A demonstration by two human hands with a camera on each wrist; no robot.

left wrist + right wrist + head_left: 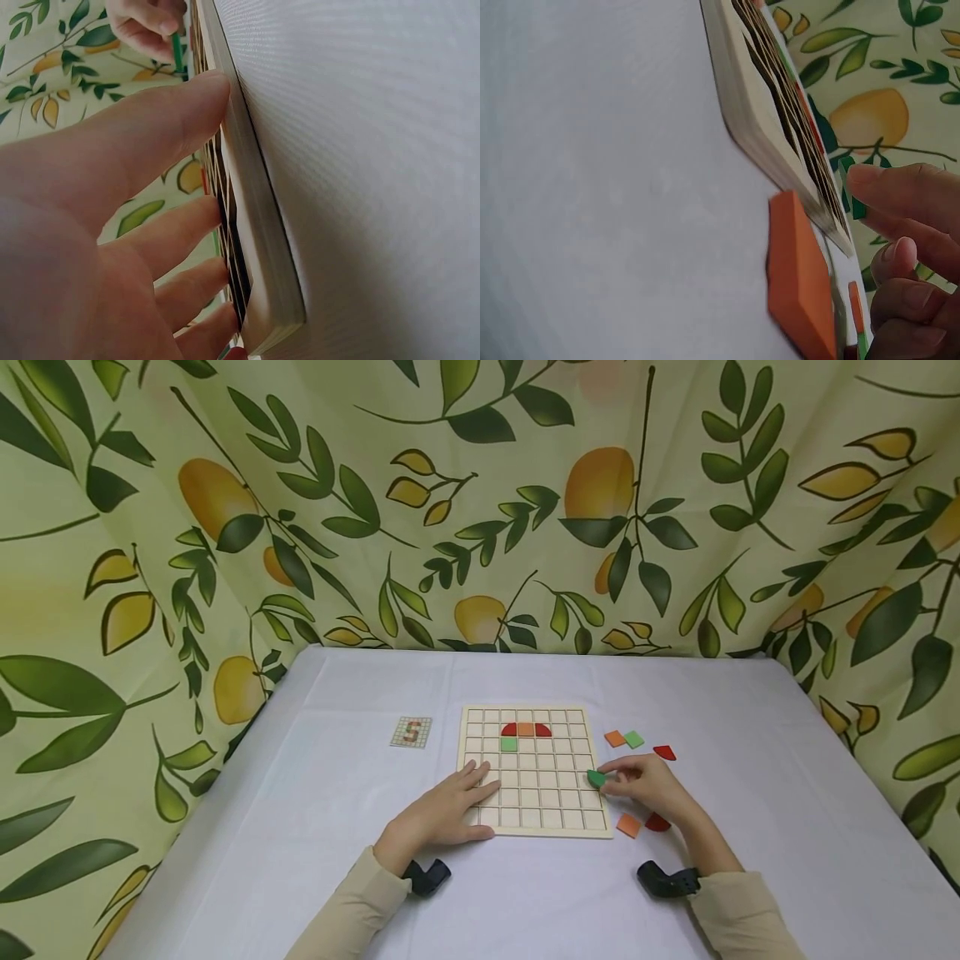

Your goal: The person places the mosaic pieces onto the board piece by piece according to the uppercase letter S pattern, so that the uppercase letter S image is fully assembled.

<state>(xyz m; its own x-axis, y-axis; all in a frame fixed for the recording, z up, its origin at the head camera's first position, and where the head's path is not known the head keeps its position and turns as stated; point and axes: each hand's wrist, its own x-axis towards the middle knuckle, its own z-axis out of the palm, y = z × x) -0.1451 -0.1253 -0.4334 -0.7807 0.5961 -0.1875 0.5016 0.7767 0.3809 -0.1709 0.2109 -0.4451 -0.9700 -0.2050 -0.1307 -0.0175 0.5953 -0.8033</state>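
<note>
The left hand is laid palm down over the near left corner of the grid board, its fingers spread apart and its thumb set along the near edge, so that several cells are covered by it. The right hand is held at the board's right edge, with the dark green rounded tile pinched between thumb and forefinger; the other fingers are seen loosely curled in the right wrist view. Whether the board is touched by that tile cannot be told. Both forearms are angled inward from the near side, and a black wrist device is worn on the left, another on the right. Ahead of the left hand, on the board, a red rounded tile, an orange square and a second red rounded tile are set in a row, with a green square below the first. Beyond the right hand, an orange tile, a light green tile and a red tile are scattered on the tabletop; on its near side, another orange tile and another red one are found close to the wrist. Forward and left of the left hand, a pattern card is placed.
</note>
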